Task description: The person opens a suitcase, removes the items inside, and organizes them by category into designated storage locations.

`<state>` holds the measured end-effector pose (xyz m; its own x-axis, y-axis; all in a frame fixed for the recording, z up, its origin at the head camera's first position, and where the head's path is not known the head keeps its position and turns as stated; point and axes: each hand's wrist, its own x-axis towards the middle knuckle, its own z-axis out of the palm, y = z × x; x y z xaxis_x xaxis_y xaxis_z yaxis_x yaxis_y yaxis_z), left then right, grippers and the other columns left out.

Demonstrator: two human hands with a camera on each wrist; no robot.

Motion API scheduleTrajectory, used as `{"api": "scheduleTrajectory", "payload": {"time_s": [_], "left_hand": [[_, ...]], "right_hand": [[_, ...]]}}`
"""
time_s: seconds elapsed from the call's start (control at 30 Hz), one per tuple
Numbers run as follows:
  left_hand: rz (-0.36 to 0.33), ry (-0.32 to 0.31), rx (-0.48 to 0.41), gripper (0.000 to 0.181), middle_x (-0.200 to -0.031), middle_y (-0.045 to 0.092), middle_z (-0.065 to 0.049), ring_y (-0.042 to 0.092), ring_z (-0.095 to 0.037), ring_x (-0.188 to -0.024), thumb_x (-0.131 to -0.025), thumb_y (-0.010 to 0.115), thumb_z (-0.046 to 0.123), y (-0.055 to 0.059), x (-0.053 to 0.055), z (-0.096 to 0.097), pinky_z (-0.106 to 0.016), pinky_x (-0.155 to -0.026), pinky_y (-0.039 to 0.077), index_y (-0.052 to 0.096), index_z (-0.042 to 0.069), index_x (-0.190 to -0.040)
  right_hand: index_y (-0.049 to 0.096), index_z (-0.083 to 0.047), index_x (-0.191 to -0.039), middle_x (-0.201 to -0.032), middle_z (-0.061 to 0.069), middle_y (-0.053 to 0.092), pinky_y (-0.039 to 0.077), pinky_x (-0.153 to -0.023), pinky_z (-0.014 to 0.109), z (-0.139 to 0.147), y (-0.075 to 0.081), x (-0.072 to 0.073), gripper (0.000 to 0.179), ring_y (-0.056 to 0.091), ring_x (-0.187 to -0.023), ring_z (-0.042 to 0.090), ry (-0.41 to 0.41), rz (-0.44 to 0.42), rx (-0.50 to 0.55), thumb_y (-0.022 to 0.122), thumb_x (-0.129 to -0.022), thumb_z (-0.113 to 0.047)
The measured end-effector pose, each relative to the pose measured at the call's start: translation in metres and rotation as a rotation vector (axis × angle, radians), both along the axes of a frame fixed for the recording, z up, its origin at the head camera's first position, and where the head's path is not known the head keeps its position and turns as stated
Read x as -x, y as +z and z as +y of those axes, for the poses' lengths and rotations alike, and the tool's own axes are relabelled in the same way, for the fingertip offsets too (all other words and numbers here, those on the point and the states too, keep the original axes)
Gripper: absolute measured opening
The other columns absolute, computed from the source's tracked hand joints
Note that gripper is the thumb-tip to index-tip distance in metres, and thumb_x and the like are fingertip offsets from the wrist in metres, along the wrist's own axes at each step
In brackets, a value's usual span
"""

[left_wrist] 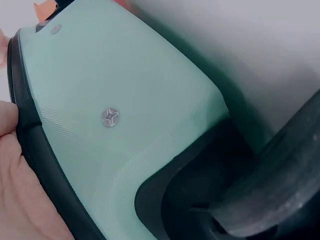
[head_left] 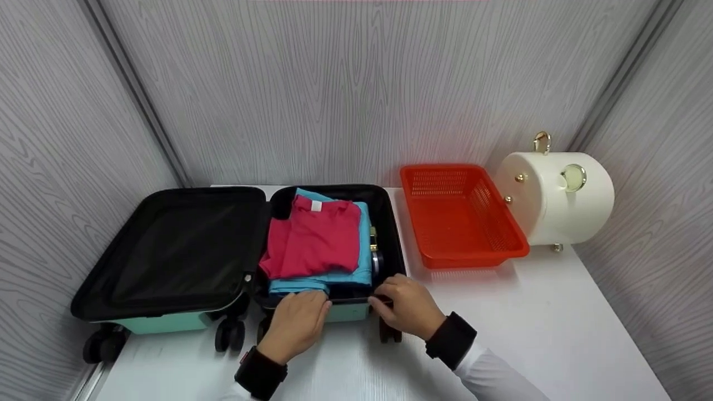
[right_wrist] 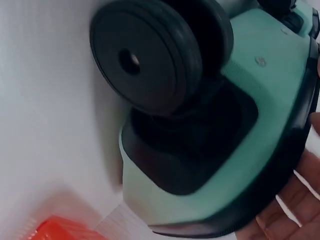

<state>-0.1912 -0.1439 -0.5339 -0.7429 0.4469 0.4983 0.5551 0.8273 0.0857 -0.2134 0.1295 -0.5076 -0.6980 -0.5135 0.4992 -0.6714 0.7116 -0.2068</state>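
Nearest you, low in the middle of the frame, your left hand (head_left: 299, 320) curls its fingers over the front rim of the suitcase (head_left: 346, 313), thumb on the outside; your right hand (head_left: 409, 306) grasps the same rim by its front right corner, thumb outside too, just above a wheel (head_left: 390, 333). The suitcase stands open on the table (head_left: 535, 328), its packed half at centre and its bare black half (head_left: 189, 250) reaching to the left. Inside the packed half, a red shirt (head_left: 323, 239) lies on folded blue cloth (head_left: 365, 234), with a dark round item (head_left: 377, 264) tucked along the right side. The step in hand looks like steadying or shifting the loaded half; your next move seems to call for an even pull or lift with both hands, keeping the stack level so the shirt doesn't slide. Farther right, the red basket (head_left: 462, 259) holds nothing you can see, and a white case (head_left: 579, 211) sits just beside it, near the wall (head_left: 334, 94).
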Motion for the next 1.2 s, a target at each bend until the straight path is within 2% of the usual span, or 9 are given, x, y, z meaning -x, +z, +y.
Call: {"api": "scheduleTrajectory", "payload": {"time_s": [0.13, 0.3, 0.43, 0.53, 0.7, 0.87, 0.97, 1.1, 1.2], "left_hand": [[-0.020, 0.000, -0.001, 0.037, -0.065, 0.035, 0.005, 0.042, -0.015, -0.058, -0.111, 0.062, 0.026, 0.000, 0.001, 0.000, -0.023, -0.061, 0.015, 0.047, 0.016, -0.078], [-0.012, 0.012, 0.001, 0.037, -0.065, 0.038, 0.004, 0.046, -0.016, -0.059, -0.111, 0.062, 0.026, -0.001, 0.002, -0.001, -0.024, -0.060, 0.017, 0.047, 0.016, -0.079], [0.006, 0.021, -0.004, 0.035, -0.066, 0.040, 0.004, 0.048, -0.017, -0.060, -0.110, 0.063, 0.026, -0.003, 0.002, -0.001, -0.024, -0.060, 0.018, 0.049, 0.016, -0.079], [-0.003, 0.016, -0.004, 0.034, -0.066, 0.043, 0.003, 0.051, -0.018, -0.062, -0.110, 0.062, 0.026, -0.003, 0.001, 0.000, -0.024, -0.060, 0.021, 0.050, 0.015, -0.080], [-0.010, 0.022, -0.011, 0.032, -0.068, 0.046, 0.001, 0.055, -0.019, -0.065, -0.111, 0.061, 0.026, -0.003, 0.000, -0.001, -0.025, -0.060, 0.024, 0.051, 0.015, -0.082], [0.034, 0.018, -0.022, 0.034, -0.065, 0.043, 0.002, 0.052, -0.018, -0.062, -0.109, 0.063, 0.025, -0.003, -0.002, -0.001, -0.023, -0.061, 0.017, 0.050, 0.015, -0.080], [0.032, 0.020, -0.024, 0.034, -0.065, 0.042, 0.002, 0.050, -0.018, -0.061, -0.109, 0.063, 0.025, -0.004, -0.003, -0.002, -0.023, -0.062, 0.017, 0.051, 0.015, -0.080], [0.029, 0.019, -0.023, 0.034, -0.066, 0.043, 0.002, 0.051, -0.018, -0.062, -0.109, 0.063, 0.026, -0.005, -0.001, -0.001, -0.024, -0.061, 0.019, 0.051, 0.015, -0.079], [0.022, 0.020, -0.021, 0.034, -0.066, 0.043, 0.002, 0.052, -0.018, -0.063, -0.109, 0.063, 0.026, -0.006, 0.000, 0.000, -0.025, -0.061, 0.020, 0.051, 0.015, -0.080]], "right_hand": [[0.081, -0.005, -0.108, -0.105, 0.010, 0.078, 0.063, -0.091, 0.042, 0.011, 0.018, 0.023, 0.019, 0.071, -0.100, 0.028, -0.056, -0.027, 0.044, 0.078, -0.100, -0.022], [0.072, 0.006, -0.128, -0.122, 0.026, 0.074, 0.059, -0.102, 0.055, 0.030, 0.035, 0.068, 0.038, 0.071, -0.113, 0.042, -0.316, -0.152, 0.041, 0.072, -0.103, -0.023], [0.069, 0.003, -0.111, -0.101, 0.024, 0.074, 0.060, -0.087, 0.058, 0.045, 0.035, 0.097, 0.034, 0.074, -0.098, 0.045, -0.492, -0.318, -0.021, 0.066, -0.107, -0.031], [0.063, -0.005, -0.090, -0.081, 0.018, 0.070, 0.058, -0.072, 0.056, 0.051, 0.027, 0.107, 0.037, 0.074, -0.085, 0.042, -0.557, -0.410, -0.077, 0.061, -0.108, -0.036], [0.069, -0.005, -0.081, -0.080, 0.020, 0.075, 0.062, -0.070, 0.059, 0.049, 0.020, 0.107, 0.037, 0.076, -0.082, 0.043, -0.582, -0.388, -0.124, 0.064, -0.107, -0.031], [0.068, -0.006, -0.075, -0.076, 0.019, 0.073, 0.061, -0.069, 0.059, 0.048, 0.019, 0.090, 0.038, 0.075, -0.076, 0.043, -0.538, -0.377, -0.135, 0.064, -0.107, -0.026], [0.060, -0.011, -0.066, -0.064, 0.009, 0.062, 0.057, -0.066, 0.051, 0.046, 0.020, 0.080, 0.043, 0.069, -0.066, 0.032, -0.483, -0.431, -0.116, 0.063, -0.108, -0.024], [0.053, -0.015, -0.064, -0.059, -0.001, 0.048, 0.049, -0.063, 0.039, 0.047, 0.023, 0.064, 0.046, 0.055, -0.058, 0.019, -0.417, -0.532, -0.094, 0.061, -0.109, -0.022], [0.053, -0.015, -0.067, -0.060, -0.002, 0.047, 0.048, -0.060, 0.034, 0.047, 0.027, 0.050, 0.043, 0.054, -0.057, 0.017, -0.388, -0.605, -0.095, 0.059, -0.110, -0.020]]}}
